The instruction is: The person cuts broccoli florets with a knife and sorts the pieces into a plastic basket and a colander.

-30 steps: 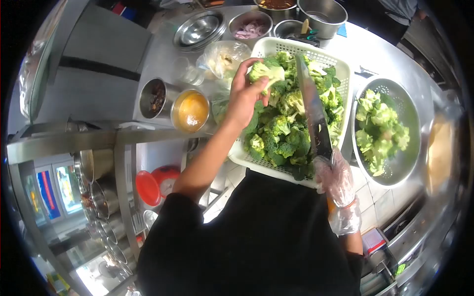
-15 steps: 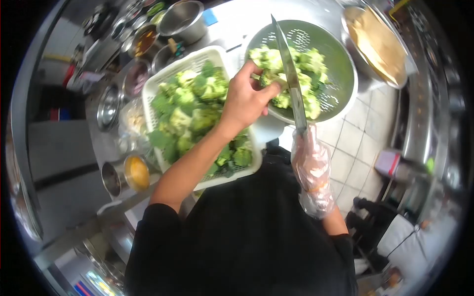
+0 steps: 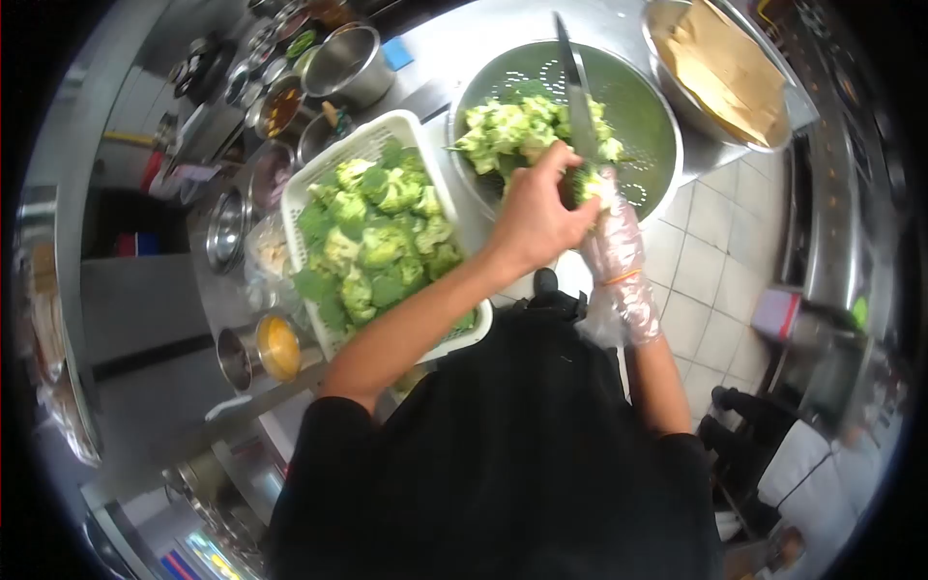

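Note:
My left hand (image 3: 543,215), bare, pinches a small broccoli floret (image 3: 594,188) against the lower part of the knife blade. The knife (image 3: 578,101) has a long blade that points away from me over the colander. Its handle is wrapped by my right hand (image 3: 616,242), which wears a clear plastic glove with an orange band at the wrist. Under both hands is a large metal colander (image 3: 662,145) with pale green cut broccoli (image 3: 507,130) heaped in its left half. To the left stands a white plastic basket (image 3: 454,217) full of broccoli florets (image 3: 382,246).
A metal bowl (image 3: 662,53) with brown paper (image 3: 730,72) stands right of the colander. Metal pots (image 3: 348,68) and small bowls line the counter at left, with a plastic bag (image 3: 269,249) beside the basket. Another person's dark legs (image 3: 749,411) show at lower right.
My left hand has moved from the broccoli in the colander to the right, up against the knife near my right hand, and now holds a floret there. The view has shifted slightly.

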{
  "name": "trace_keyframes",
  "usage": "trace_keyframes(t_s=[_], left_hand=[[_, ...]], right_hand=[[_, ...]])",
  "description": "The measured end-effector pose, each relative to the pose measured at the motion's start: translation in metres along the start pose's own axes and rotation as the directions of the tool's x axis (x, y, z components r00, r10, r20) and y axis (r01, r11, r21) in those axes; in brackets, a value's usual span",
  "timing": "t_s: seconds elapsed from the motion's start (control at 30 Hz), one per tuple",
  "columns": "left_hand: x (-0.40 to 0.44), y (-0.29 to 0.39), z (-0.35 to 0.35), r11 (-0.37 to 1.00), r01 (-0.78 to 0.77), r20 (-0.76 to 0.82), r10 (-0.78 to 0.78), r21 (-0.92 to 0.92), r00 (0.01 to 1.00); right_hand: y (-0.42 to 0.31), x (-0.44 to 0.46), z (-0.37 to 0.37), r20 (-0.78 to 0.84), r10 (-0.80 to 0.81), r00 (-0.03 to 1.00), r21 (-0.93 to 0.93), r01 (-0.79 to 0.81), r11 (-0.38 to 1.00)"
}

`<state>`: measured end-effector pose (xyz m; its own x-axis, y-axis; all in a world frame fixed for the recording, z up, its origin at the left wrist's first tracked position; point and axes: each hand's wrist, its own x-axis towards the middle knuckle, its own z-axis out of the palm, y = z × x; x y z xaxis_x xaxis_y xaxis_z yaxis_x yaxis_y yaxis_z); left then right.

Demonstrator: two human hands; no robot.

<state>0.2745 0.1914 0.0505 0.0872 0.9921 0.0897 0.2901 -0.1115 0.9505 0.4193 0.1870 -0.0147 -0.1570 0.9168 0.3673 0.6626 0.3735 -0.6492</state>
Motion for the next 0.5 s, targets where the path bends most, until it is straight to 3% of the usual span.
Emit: trace_keyframes(t_s=[0.07, 0.1, 0.13, 0.2, 0.23, 0.3, 0.37, 0.43, 0.47, 0.5], left_hand=[[-0.003, 0.002, -0.016, 0.997, -0.015, -0.026, 0.013, -0.074, 1.0], [-0.005, 0.013, -0.039, 0.968, 0.038, -0.014, -0.043, -0.248, 0.999], [-0.01, 0.009, -0.066, 0.904, 0.07, 0.04, -0.059, -0.421, 0.997], [-0.026, -0.005, -0.12, 0.654, 0.13, 0.133, -0.046, -0.745, 0.99], [-0.038, -0.011, -0.142, 0.543, 0.127, 0.142, -0.014, -0.83, 0.99], [-0.062, -0.027, -0.177, 0.33, 0.097, 0.102, -0.004, -0.939, 0.995], [-0.085, -0.037, -0.207, 0.423, 0.016, -0.034, -0.111, -0.906, 0.993], [-0.098, -0.054, -0.236, 0.59, -0.106, -0.355, -0.324, -0.8, 0.877], [-0.1, -0.06, -0.249, 0.836, -0.083, -0.528, -0.263, -0.543, 0.807], [-0.1, -0.066, -0.264, 0.974, -0.012, -0.659, -0.145, -0.228, 0.738]], right_hand=[[0.013, 0.009, 0.0, 0.136, 0.195, 0.971, -0.008, -0.196, 0.981], [-0.009, 0.013, -0.016, 0.178, 0.351, 0.919, -0.057, -0.347, 0.936], [0.009, 0.0, -0.006, 0.083, 0.263, 0.961, -0.037, -0.261, 0.965], [0.045, -0.011, -0.006, 0.11, 0.279, 0.954, 0.131, -0.292, 0.947], [0.042, -0.015, -0.011, 0.256, 0.368, 0.894, 0.239, -0.427, 0.872], [-0.006, -0.01, -0.034, 0.377, 0.574, 0.727, 0.102, -0.649, 0.754], [-0.016, -0.016, -0.036, 0.413, 0.551, 0.725, 0.171, -0.656, 0.735], [-0.039, -0.024, -0.034, 0.419, 0.495, 0.761, 0.265, -0.624, 0.735], [-0.046, -0.027, -0.034, 0.397, 0.466, 0.791, 0.349, -0.6, 0.72], [-0.047, -0.031, -0.032, 0.398, 0.468, 0.789, 0.339, -0.6, 0.724]])
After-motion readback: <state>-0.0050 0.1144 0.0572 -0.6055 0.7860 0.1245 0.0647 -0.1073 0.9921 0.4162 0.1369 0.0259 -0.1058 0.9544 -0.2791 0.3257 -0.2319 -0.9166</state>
